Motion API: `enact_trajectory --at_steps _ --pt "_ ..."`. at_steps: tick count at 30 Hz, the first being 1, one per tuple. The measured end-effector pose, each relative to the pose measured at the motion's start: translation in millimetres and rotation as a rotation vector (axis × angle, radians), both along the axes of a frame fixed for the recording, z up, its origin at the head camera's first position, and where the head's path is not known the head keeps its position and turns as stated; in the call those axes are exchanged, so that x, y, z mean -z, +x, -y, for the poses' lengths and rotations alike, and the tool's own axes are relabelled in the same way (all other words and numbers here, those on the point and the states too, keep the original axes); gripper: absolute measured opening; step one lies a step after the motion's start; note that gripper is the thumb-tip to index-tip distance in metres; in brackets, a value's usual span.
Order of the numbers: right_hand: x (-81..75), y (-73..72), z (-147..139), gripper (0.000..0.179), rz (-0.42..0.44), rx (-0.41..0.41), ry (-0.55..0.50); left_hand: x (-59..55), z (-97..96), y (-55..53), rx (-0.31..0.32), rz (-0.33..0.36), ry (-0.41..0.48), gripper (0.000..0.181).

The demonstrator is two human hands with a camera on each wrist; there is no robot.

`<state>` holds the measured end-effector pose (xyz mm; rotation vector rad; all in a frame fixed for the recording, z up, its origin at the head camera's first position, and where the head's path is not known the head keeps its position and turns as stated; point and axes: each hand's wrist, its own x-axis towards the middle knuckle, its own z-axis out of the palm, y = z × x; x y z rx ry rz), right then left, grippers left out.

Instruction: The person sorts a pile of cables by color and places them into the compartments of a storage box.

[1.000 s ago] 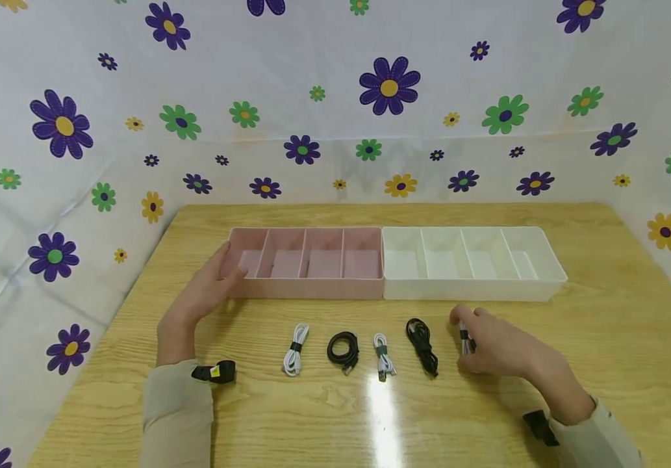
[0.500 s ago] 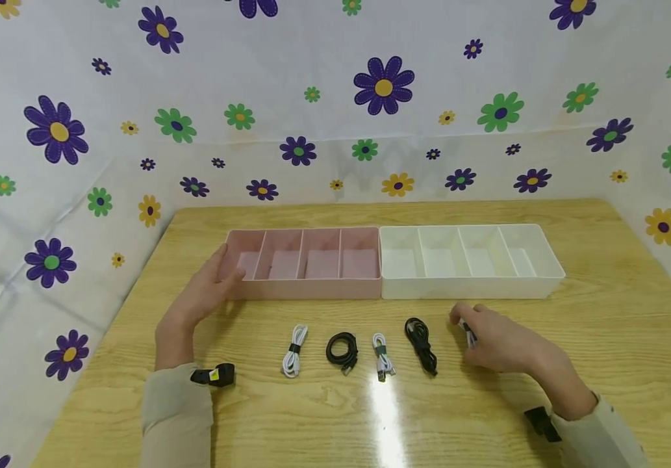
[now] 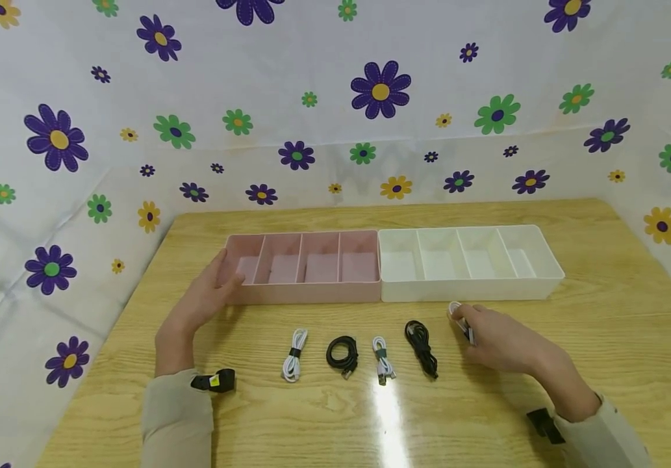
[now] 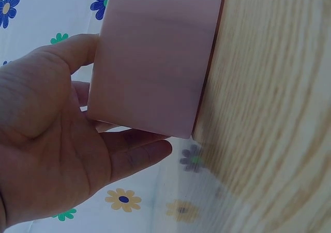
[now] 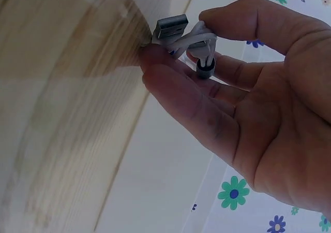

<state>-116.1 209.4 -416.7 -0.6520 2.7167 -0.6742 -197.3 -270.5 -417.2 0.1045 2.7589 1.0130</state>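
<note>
In the head view my left hand is at the left end of a pink divided box. The left wrist view shows the thumb over the rim of the pink box and the fingers outside its end. My right hand pinches a bundled white USB cable, in front of a white divided box. In the right wrist view, the metal plug of the white cable sticks out by the fingertips, close to the tabletop. My palm hides part of the bundle in the head view.
Left of the right hand lie a black cable, a small white cable, a coiled black cable and another white cable. Both boxes stand end to end on the wooden table, before a flowered cloth.
The white cable has turned in my right hand's fingers, and its loop now shows past the fingertips. My left hand stays at the pink box. The head view has shifted slightly.
</note>
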Motion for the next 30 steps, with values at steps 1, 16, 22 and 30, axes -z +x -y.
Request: enact_trajectory --at_steps 1,16,22,30 --pt "0.0 0.0 0.1 0.044 0.001 0.004 -0.001 0.3 0.0 0.1 0.002 0.000 0.005 0.081" --pt "-1.7 -3.5 -0.5 0.040 0.002 0.017 -0.099 -1.7 0.2 1.2 0.006 -0.005 0.013 0.081" --pt "-1.0 -4.4 -2.1 0.047 0.015 0.043 -0.134 -2.4 -0.1 2.3 0.001 0.001 0.015 0.081" --pt "-1.7 -5.3 -3.8 0.053 0.093 0.060 -0.231 -0.8 0.9 2.1 0.003 -0.005 0.006 0.081"
